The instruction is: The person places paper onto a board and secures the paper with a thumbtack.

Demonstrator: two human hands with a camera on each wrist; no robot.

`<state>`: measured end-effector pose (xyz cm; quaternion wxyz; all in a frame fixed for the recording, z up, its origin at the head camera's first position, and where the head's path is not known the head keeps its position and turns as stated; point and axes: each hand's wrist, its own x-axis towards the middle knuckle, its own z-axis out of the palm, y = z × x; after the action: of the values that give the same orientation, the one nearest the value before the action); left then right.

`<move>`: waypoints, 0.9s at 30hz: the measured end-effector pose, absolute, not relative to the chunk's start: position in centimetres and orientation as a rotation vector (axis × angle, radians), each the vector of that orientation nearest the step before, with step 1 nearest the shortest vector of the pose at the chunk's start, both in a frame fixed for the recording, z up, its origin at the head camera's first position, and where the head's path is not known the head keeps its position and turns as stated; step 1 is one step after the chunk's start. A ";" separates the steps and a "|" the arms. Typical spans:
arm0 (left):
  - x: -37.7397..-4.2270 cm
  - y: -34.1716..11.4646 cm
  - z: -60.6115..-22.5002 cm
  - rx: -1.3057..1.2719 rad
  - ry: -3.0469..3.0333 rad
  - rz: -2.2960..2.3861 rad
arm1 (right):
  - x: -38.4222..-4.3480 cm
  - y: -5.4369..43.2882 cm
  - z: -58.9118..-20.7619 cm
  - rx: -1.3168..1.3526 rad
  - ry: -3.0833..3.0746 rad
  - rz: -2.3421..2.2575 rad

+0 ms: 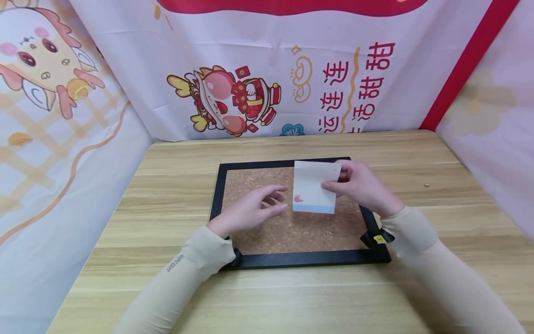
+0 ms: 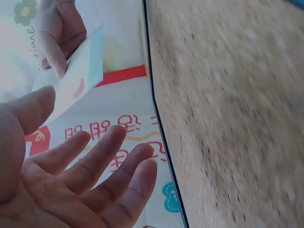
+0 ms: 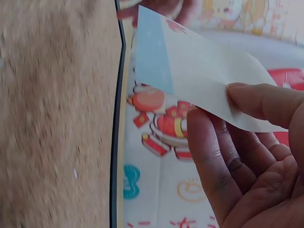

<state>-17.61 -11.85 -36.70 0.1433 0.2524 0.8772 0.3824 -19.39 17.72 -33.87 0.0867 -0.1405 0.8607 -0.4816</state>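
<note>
My right hand (image 1: 363,185) pinches a small sheet of note paper (image 1: 314,185) by its right edge, thumb on the front and fingers behind. The paper is off-white, with a blue band along its lower edge and a small pink figure near one corner. It hangs over a cork board (image 1: 267,236) with a black frame that lies flat on the table. Just left of the paper, my left hand (image 1: 250,211) hovers above the board with its fingers loosely spread. Nothing is in it, and in the left wrist view its palm (image 2: 52,204) shows bare.
The board lies on a wood-grain table (image 1: 292,297). On the table to the right sits a tiny round object (image 1: 426,185). Printed cloth (image 1: 258,37) hangs behind and at both sides. Dark straps with a yellow tag (image 1: 379,239) are at my right wrist.
</note>
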 end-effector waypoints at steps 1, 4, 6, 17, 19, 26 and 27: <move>-17.6 -11.7 -36.7 0.722 2.522 1.119 | -19.3 17.3 -34.0 -0.436 2.550 -1.452; -17.5 -11.5 -36.7 0.718 2.502 1.153 | -19.0 16.3 -34.3 -0.484 2.509 -1.496; -17.5 -11.4 -36.8 0.721 2.491 1.164 | -18.8 15.8 -34.4 -0.507 2.481 -1.517; -17.1 -11.8 -37.1 0.733 2.480 1.116 | -17.7 13.4 -34.7 -0.565 2.371 -1.538; -16.9 -11.9 -37.1 0.703 2.485 1.097 | -17.6 13.1 -34.8 -0.583 2.371 -1.524; -16.9 -11.9 -37.4 0.694 2.473 1.089 | -17.3 13.1 -34.6 -0.645 2.447 -1.445; -16.9 -12.0 -37.4 0.696 2.468 1.085 | -17.4 13.3 -34.5 -0.646 2.479 -1.430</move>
<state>-16.93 -11.96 -37.42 0.1778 0.2459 0.8723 0.3835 -17.37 13.26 -34.49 0.1037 -0.2190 0.8404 -0.4849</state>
